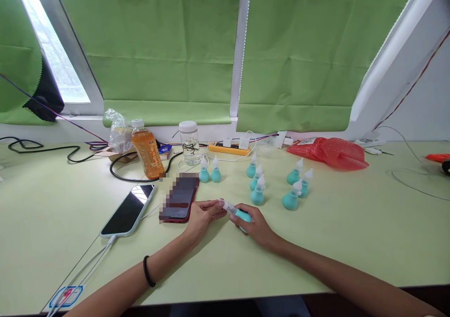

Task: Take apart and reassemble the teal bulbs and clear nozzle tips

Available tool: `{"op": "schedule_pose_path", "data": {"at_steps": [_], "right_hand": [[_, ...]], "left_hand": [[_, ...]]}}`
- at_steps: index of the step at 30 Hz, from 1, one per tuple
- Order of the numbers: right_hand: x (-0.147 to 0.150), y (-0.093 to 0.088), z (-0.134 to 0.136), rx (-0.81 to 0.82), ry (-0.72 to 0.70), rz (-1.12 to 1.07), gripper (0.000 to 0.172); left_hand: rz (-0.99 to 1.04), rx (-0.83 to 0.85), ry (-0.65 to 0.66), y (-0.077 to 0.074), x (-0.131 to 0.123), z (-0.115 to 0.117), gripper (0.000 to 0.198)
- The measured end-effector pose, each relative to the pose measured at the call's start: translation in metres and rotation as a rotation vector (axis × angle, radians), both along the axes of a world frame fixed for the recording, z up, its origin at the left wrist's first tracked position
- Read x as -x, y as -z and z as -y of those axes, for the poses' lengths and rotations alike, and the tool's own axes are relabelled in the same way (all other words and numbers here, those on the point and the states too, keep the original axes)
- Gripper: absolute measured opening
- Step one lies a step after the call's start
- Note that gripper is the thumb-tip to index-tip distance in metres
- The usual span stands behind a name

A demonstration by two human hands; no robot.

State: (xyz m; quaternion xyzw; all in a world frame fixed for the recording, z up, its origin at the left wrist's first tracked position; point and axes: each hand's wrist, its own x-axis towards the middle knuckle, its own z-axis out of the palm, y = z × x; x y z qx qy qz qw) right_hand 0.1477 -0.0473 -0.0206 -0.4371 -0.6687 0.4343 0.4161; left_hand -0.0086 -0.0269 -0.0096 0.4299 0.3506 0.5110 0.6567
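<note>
Between my two hands lies a nasal aspirator (243,216), a teal squeeze bulb with a clear tip, held almost sideways above the table. My right hand (258,225) wraps around the bulb. At the other end, the fingers of my left hand (204,217) pinch the clear tip, partly hiding it. More aspirators of the same kind stand upright beyond my hands: a pair with one (215,174) at the left, three in the middle with one (258,195) nearest, and three at the right with one (290,200) in front.
Left of my hands lie a dark red phone (180,200) and a pale-cased phone (128,210) with a white cable. Behind stand an orange drink bottle (147,153), a clear jar (190,151) and an orange power strip (228,149). A red plastic bag (330,153) lies back right.
</note>
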Motion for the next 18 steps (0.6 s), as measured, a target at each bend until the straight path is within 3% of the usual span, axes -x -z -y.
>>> {"op": "schedule_pose_path", "data": {"at_steps": [7,10,14,16,18], "right_hand": [[0.001,-0.008,0.001,-0.138,0.033,0.018,0.016],[0.001,-0.011,0.005,-0.171,0.033,0.02,0.026],[0.001,-0.009,0.007,-0.131,0.148,-0.025,0.058],[0.0,-0.007,0.005,-0.096,0.183,-0.035,0.057],[0.0,-0.005,0.004,-0.085,0.192,-0.025,0.041]], "left_hand": [[-0.19,-0.213,0.01,-0.016,-0.006,0.005,0.028],[-0.301,-0.342,-0.008,-0.031,-0.01,0.003,0.027],[-0.407,-0.563,-0.227,-0.061,-0.018,-0.018,0.025],[-0.464,-0.651,-0.276,-0.074,-0.026,-0.036,0.028],[-0.521,-0.689,-0.306,-0.079,-0.036,-0.056,0.03]]}}
